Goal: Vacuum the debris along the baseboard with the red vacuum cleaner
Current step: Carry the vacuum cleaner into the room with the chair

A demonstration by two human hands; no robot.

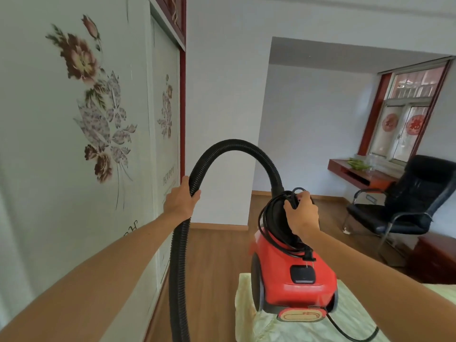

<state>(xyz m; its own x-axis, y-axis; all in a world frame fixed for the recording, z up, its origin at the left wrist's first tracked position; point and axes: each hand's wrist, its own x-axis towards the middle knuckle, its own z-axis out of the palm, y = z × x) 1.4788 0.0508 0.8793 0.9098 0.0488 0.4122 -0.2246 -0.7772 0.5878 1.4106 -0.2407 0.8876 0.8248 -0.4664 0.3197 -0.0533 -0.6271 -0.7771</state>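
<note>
Wardrobe: the wardrobe [74, 119] with flowered sliding doors fills the left side, close by the left arm.
Floor: the wooden floor [217, 255] runs forward between the wardrobe and the bed, well below both hands.
Bed: a corner of the bed [251, 317] under a pale cover sits low and to the right.
Baseboard: the baseboard [219, 226] is a wooden strip at the foot of the white wall, straight ahead, beyond and below the hands, with its long line running left to right.
Vacuum cleaner: the red vacuum cleaner [296, 275] is over the bed corner, rear end toward the person. I cannot tell whether it rests on the cover or hangs from the hand.
Hose: the black hose [232, 144] arches up from the machine's front, over to the left, then drops past the wrist and out of view. Its nozzle end is not visible.
Cord: the cord [269, 218] lies coiled on top of the machine, its plug [309, 255] dangling.
Right hand: the right hand [302, 215] is clenched on top of the coil, apparently carrying the machine.
Left hand: the left hand [179, 201] is wrapped round the hose just below the arch, nearer the wardrobe side.
Next, as I judge it: the machine must go down and forward to the floor, cord unwound, hose end swung low along that strip.
</note>
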